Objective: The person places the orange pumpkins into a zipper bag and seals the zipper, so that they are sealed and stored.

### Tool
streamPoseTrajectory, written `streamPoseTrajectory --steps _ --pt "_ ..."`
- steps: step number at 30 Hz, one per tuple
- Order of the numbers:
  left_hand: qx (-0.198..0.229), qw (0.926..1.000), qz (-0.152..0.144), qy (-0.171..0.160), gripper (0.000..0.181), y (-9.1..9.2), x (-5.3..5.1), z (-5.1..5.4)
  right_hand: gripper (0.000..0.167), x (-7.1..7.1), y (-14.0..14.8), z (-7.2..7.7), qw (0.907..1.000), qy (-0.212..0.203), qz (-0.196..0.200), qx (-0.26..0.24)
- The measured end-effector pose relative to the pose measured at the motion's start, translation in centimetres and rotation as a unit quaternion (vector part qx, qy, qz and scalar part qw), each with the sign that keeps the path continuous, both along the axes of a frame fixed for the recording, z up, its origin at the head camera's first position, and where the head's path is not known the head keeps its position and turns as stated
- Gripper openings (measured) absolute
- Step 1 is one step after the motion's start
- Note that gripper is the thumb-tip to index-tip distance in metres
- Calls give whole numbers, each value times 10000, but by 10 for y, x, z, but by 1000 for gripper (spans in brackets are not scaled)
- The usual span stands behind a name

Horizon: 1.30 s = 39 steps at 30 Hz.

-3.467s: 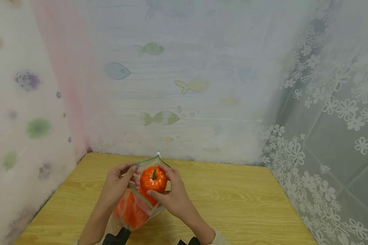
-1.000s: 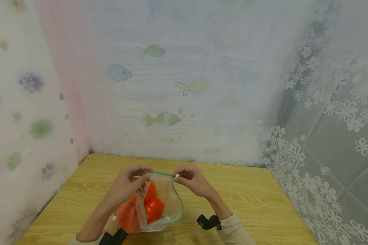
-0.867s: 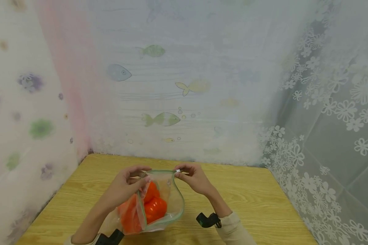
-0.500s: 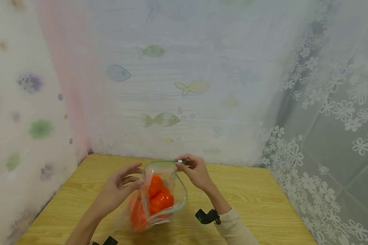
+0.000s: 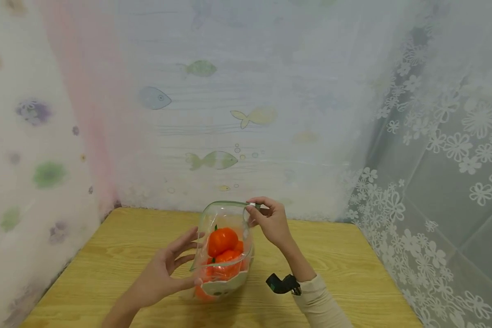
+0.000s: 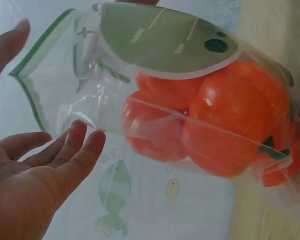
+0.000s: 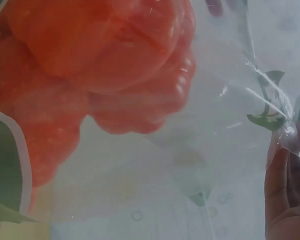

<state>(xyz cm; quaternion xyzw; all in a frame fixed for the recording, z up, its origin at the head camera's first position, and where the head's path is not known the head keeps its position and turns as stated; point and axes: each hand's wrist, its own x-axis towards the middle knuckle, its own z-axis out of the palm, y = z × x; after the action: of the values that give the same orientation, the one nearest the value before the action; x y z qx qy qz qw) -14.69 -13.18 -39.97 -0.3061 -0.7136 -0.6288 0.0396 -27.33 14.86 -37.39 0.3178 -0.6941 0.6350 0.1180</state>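
Note:
A clear zip bag [image 5: 233, 214] with a green-edged mouth hangs tilted over the table, its mouth spread wide. Several shiny orange pumpkin-shaped pieces [image 5: 222, 242] with green stems lie inside it, seen large through the plastic in the left wrist view. My right hand [image 5: 274, 223] pinches the bag's top right corner, by the white zip slider [image 5: 252, 205]. At the bag's left side is my left hand [image 5: 160, 278], fingers extended and spread, thumb by the lower front rim. Whether its fingertips press the plastic, I cannot tell. A green printed panel [image 6: 160, 42] marks the bag's front.
The wood-grain table [image 5: 320, 264] stretches to the right and behind the bag. A fish-patterned curtain [image 5: 303, 114] stands along its back edge, with flowered sheeting [image 5: 447, 205] on the right. A black wrist camera [image 5: 283, 284] sits on my right wrist.
Earlier, my right hand placed an orange pumpkin into the bag, then took the slider corner. That corner has since risen rightwards. My left hand has released the rim and spread its fingers.

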Motion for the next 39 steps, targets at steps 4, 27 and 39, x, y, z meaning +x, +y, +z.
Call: streamPoseTrajectory --steps 4,27,39 --pt "-50 9973 727 17 67 8 -5 -4 15 -4 5 3 9999 72 -6 127" --pt "1879 9616 1773 924 17 -10 -78 45 19 -16 43 25 9970 356 -681 13" --pt "1389 9567 2081 1488 15 -7 -87 56 18 -10 53 25 9947 595 -838 -57"
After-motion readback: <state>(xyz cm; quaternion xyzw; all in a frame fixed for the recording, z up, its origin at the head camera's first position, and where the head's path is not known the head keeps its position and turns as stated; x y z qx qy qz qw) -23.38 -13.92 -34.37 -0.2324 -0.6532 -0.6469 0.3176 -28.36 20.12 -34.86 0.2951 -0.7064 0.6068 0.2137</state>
